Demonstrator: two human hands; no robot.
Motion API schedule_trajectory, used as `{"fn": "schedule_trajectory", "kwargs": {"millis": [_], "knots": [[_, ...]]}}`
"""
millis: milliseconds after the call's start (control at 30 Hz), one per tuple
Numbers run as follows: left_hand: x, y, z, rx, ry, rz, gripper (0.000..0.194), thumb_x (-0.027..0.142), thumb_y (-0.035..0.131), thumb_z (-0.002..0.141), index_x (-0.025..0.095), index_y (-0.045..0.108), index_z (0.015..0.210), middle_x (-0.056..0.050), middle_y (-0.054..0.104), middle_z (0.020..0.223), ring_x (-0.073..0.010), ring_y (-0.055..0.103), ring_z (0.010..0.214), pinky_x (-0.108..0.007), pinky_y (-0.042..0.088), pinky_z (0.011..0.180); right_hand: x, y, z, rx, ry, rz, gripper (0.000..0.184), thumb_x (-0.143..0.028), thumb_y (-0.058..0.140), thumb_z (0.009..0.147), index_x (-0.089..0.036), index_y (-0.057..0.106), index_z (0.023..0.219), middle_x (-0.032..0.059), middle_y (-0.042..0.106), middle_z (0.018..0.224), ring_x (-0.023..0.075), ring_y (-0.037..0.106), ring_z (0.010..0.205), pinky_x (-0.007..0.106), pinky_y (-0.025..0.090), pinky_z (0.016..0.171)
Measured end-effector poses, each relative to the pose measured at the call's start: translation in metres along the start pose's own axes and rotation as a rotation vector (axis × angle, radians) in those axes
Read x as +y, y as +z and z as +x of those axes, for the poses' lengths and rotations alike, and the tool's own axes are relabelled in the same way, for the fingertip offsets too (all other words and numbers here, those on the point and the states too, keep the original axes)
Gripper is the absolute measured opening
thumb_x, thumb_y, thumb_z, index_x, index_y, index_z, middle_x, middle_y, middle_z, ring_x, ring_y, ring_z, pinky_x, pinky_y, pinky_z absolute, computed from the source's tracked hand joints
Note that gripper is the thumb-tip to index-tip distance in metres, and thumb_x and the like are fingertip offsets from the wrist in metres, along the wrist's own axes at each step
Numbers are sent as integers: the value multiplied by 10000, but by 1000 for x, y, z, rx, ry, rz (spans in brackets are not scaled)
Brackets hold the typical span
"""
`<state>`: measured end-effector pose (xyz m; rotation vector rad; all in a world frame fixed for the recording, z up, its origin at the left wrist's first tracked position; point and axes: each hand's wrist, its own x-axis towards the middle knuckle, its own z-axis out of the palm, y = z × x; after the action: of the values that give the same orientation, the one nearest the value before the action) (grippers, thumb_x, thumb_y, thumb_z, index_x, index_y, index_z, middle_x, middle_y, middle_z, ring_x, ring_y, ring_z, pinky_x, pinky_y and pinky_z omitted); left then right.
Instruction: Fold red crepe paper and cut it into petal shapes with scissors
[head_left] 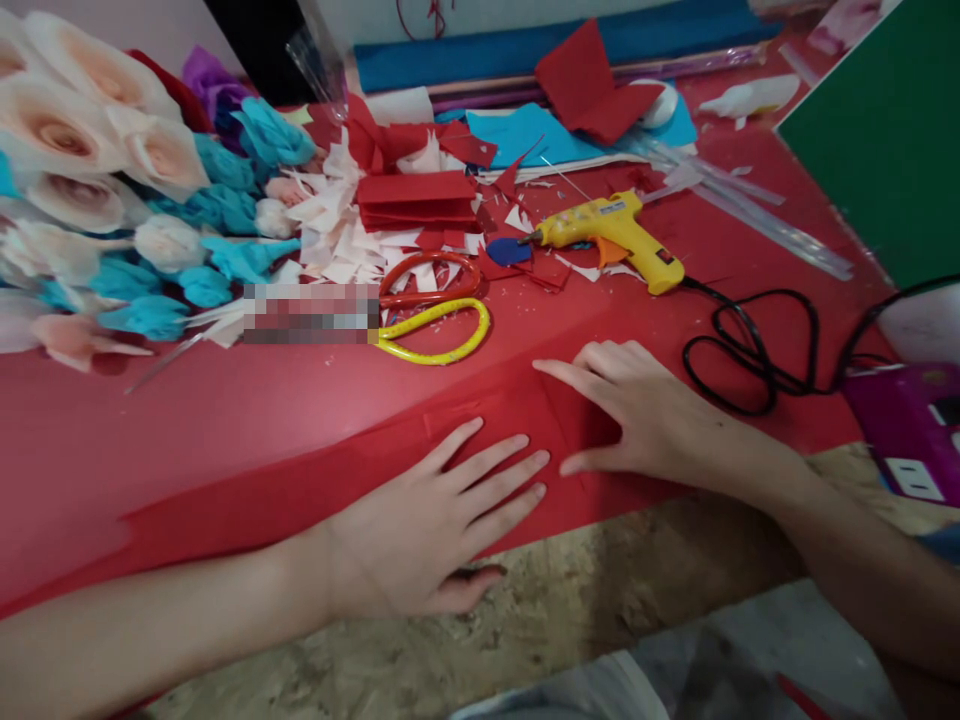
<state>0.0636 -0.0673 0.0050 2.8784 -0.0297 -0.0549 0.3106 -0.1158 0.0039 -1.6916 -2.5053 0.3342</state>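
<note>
A long strip of thin red paper (300,490) lies across the red tabletop near its front edge, with a folded part under and between my hands. My left hand (427,520) rests flat on it, palm down, fingers spread. Just to the right, my right hand (637,400) touches the paper; its thumb and index finger are stretched apart and the other fingers are bent. Beyond my left hand lie scissors with one red and one yellow handle (435,345); their blades are blurred out. A yellow glue gun (615,235) lies behind my right hand.
Paper flowers (82,140) in peach and blue crowd the left. White and red paper scraps (337,230), folded red paper (416,200) and clear glue sticks (765,225) lie at the back. A black cord (757,355) loops near a purple power box (900,420) on the right.
</note>
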Motion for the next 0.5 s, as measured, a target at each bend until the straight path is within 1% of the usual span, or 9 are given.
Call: {"fn": "schedule_trajectory", "kwargs": {"millis": [67,133,200,233,300,367,400,433,500], "knots": [[0,0,0,-3,-1,-6,533,443,375,881,156,394,1330,-82,356,1440,-261,329,1304,-477,134,1098,2,-5,-6,-70,-46,21,939,-711,593,598,-159,393,1330,110,527,1009,258,477,844,376,379,746],[0,-1,0,2,1,-7,533,446,374,881,153,399,1325,-89,363,1435,-264,341,1297,-478,154,1090,4,-9,-10,-110,-35,62,1033,-695,667,517,-192,344,1359,106,503,1054,264,464,873,379,396,748],[-1,-5,0,11,18,-16,540,444,374,883,140,392,1328,-102,353,1438,-273,328,1304,-478,176,1078,5,-11,-11,-116,-3,120,1068,-692,673,512,-205,295,1384,106,489,1086,268,464,901,389,408,760],[-2,-9,0,27,32,-26,534,434,381,882,130,401,1321,-107,368,1429,-276,327,1304,-475,184,1074,5,-11,-10,-110,11,152,1040,-691,652,547,-207,283,1390,107,488,1099,267,467,915,398,410,777],[-6,-20,-2,94,50,-51,457,381,413,878,121,489,1246,-106,491,1335,-269,393,1251,-455,218,1058,4,-11,-6,-74,36,223,887,-649,595,665,-211,305,1380,104,494,1117,253,479,946,407,404,823],[-10,-33,-7,209,42,-69,277,301,440,871,146,645,972,-63,675,993,-226,551,1011,-399,311,985,2,-10,-3,15,62,306,620,-523,545,793,-209,407,1310,92,516,1098,218,499,952,374,406,838],[-13,-39,-10,223,52,-77,263,278,439,870,163,664,796,-33,674,776,-197,579,812,-374,368,894,1,-9,-1,72,72,347,468,-433,527,840,-199,474,1242,83,538,1057,195,512,932,345,414,823],[-17,-44,-13,191,45,-76,299,265,435,870,179,638,667,-10,630,644,-174,553,672,-358,394,796,-1,-8,0,129,69,381,332,-344,511,867,-185,531,1158,73,563,996,174,526,891,317,421,796],[-24,-51,-19,98,23,-85,350,262,428,873,192,590,571,8,575,552,-152,491,550,-337,385,678,-4,-6,0,214,11,407,155,-223,497,874,-167,595,981,48,599,840,145,536,773,291,421,735]]}}
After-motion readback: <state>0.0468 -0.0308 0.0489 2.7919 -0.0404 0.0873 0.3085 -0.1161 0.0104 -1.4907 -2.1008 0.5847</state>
